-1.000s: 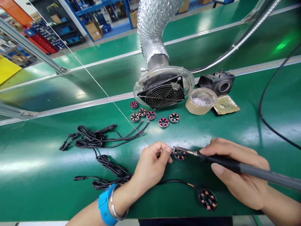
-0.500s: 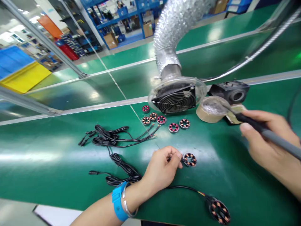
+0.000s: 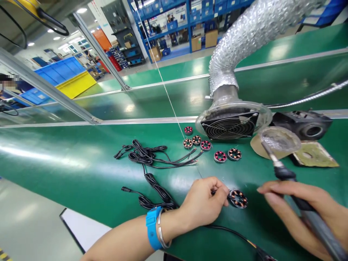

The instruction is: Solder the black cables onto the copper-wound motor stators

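My left hand [image 3: 208,201], with a blue watch and a silver bangle at the wrist, pinches the end of a black cable. Its fingertips are right beside a small motor stator [image 3: 239,199], a ring with copper windings lying on the green bench. The fingers hide the wire ends. In my right hand [image 3: 312,210] is a soldering iron [image 3: 284,173], gripped by its dark handle. The iron's tip reaches over a round, tan-sided pot [image 3: 258,146] with a shiny grey inside. Another cable with a partly cut-off stator [image 3: 265,255] lies at the bottom edge.
Behind stand several loose stators [image 3: 220,156], some with red windings, and coiled black cables [image 3: 144,154]. A fume fan [image 3: 231,127] with a silver duct [image 3: 225,65] rises at the back. A black iron stand [image 3: 301,123] and a yellowish sponge tray [image 3: 314,154] sit at right.
The view has shifted, so the bench things appear further right or lower. My right hand has come lower with the soldering iron, now steeper. My left hand keeps its pinch beside the stator.
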The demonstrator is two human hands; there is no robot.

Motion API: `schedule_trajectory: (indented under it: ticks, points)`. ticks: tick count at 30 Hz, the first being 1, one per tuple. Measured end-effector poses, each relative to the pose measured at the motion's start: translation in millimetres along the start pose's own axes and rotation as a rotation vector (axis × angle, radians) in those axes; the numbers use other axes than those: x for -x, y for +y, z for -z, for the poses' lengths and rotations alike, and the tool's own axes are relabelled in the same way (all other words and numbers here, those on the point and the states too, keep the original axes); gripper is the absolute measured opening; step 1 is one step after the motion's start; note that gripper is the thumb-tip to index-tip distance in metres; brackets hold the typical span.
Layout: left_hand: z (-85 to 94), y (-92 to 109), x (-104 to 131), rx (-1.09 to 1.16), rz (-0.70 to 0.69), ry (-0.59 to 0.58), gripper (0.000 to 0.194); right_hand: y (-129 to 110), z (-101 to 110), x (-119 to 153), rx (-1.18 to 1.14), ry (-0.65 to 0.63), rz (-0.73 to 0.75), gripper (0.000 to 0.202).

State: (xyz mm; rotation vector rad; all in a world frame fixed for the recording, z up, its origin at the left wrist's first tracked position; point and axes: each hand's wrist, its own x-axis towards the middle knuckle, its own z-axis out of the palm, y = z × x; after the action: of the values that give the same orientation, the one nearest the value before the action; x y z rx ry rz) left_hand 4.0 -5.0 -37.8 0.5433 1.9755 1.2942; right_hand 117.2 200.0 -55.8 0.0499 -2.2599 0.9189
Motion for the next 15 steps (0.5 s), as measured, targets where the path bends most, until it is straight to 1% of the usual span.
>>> schedule_trajectory:
  ticks: [2,4,8,11,15]
  points:
    - [0.1,1,0,0.002,-0.006,0.0,0.024,-15,-9,-11,0.014,-0.053,0.088,0.032]
    - [0.3,2,0,-0.001,-0.012,-0.005,0.025,-20,-18,-14,-0.023,-0.105,0.135,0.037]
    - [0.9,1,1,0.0,-0.018,-0.013,0.025,-17,-27,-5,-0.042,-0.147,0.131,0.042]
    - [1.2,0,1,0.004,-0.023,-0.013,0.026,-14,-28,1,-0.041,-0.171,0.137,0.041]
    - [1.4,0,0,0.009,-0.012,-0.017,0.026,-13,-28,3,-0.062,-0.2,0.135,0.042]
